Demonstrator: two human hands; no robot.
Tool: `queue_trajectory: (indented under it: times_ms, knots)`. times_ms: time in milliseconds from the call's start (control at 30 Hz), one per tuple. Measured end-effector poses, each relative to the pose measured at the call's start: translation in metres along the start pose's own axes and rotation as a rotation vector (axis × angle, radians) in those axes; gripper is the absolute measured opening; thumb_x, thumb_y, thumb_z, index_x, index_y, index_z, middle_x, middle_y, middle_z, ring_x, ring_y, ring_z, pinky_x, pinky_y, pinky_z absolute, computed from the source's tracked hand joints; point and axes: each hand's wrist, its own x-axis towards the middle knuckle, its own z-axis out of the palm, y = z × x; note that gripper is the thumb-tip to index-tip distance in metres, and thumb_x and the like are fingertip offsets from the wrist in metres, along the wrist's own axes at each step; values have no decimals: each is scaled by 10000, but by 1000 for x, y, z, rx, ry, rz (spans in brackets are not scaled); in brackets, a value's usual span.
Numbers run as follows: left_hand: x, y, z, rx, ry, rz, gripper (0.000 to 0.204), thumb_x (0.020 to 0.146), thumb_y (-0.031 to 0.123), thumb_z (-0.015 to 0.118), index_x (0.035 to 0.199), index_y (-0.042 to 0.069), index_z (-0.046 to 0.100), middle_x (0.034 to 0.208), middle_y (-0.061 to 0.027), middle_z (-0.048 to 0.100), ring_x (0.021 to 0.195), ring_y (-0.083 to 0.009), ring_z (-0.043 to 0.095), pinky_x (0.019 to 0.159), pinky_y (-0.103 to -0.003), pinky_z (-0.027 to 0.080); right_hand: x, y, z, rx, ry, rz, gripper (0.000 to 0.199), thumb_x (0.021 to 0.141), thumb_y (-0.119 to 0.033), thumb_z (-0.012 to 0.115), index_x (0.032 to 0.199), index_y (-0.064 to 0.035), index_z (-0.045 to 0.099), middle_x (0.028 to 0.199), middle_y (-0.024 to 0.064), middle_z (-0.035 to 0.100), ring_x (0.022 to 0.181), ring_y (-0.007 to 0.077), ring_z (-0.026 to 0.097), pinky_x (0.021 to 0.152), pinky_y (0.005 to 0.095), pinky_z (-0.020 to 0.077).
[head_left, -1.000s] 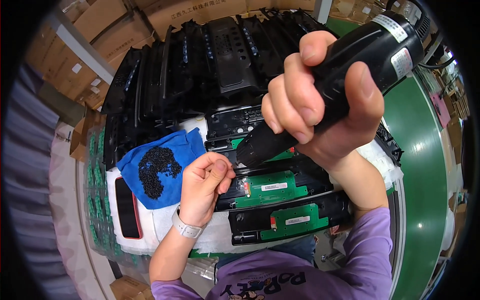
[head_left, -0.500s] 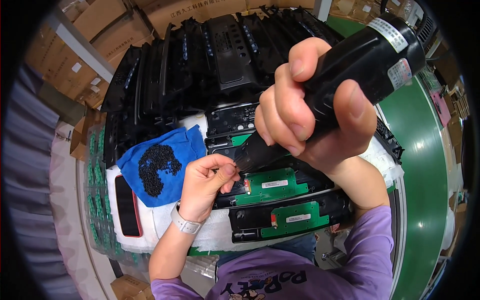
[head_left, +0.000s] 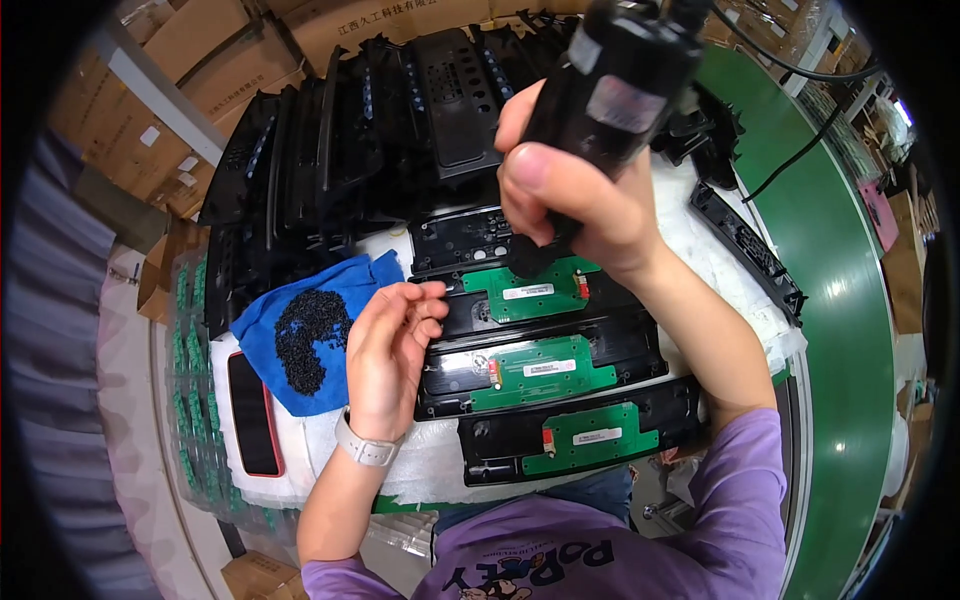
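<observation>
My right hand is wrapped round a black electric screwdriver. Its lower end points down at the upper edge of a green circuit board, which lies in a long black plastic panel. The tip itself is hard to make out. Beside the left end of that panel hovers my left hand, its fingers curled in; anything inside them is hidden. Nearer to me lie two more black panels, carrying a middle board and a near board.
A blue cloth with a heap of small black screws lies left, above a phone. Black housings stand stacked at the back. A loose black part rests right; a cable hangs there.
The screwdriver has moved from my left fingertips up and away onto the far board, now more upright. My left hand has drawn back slightly left, apart from the tool.
</observation>
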Motion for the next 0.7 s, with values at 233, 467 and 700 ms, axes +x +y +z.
queue_trajectory:
  times_ms: [233, 467, 700]
  knots:
    - [-4, -1, 9, 99, -2, -39, 171, 979, 90, 390, 1052, -31, 486, 1072, -216, 604, 941, -238, 638, 807, -271, 518, 0, 12, 4, -20, -23, 48, 224, 785, -137, 637, 906, 4, 512, 540, 47, 488, 408, 119, 463, 391, 236, 359]
    - [-5, 5, 9, 210, -71, -105, 227, 993, 191, 411, 1025, -13, 505, 823, -172, 647, 529, -138, 578, 454, -207, 439, 6, 16, 13, -84, -35, 37, 163, 749, -105, 690, 695, -22, 560, 544, 5, 528, 437, 66, 485, 415, 208, 361]
    - [-8, 5, 9, 151, -182, -175, 258, 999, 234, 389, 940, 12, 505, 529, 17, 378, 385, -39, 246, 361, -189, 187, 6, 17, 14, -146, -73, 16, 202, 703, -144, 737, 743, -34, 572, 633, -14, 560, 573, 44, 490, 514, 218, 388]
